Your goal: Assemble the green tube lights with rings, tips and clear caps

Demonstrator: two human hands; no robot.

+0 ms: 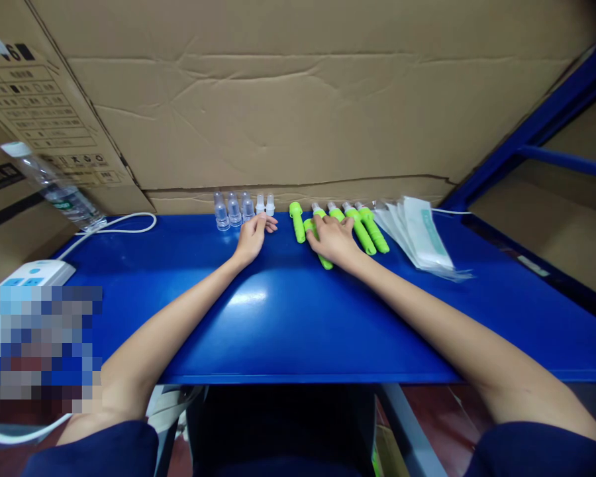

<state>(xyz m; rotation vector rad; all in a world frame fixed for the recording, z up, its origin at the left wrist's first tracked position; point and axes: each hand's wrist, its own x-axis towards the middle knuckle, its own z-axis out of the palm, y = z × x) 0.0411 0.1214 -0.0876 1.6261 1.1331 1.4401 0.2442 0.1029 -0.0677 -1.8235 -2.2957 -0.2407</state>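
Right hand open, flat across green pens rowed at the back of the table. Left hand open, fingertips just short of clear caps. Expect light, stiff, smooth plastic, apt to roll; pinch mid-barrel.

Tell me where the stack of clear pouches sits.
In the head view, the clear pouches lie at the back right of the blue table, just right of the green tubes beside the right hand.
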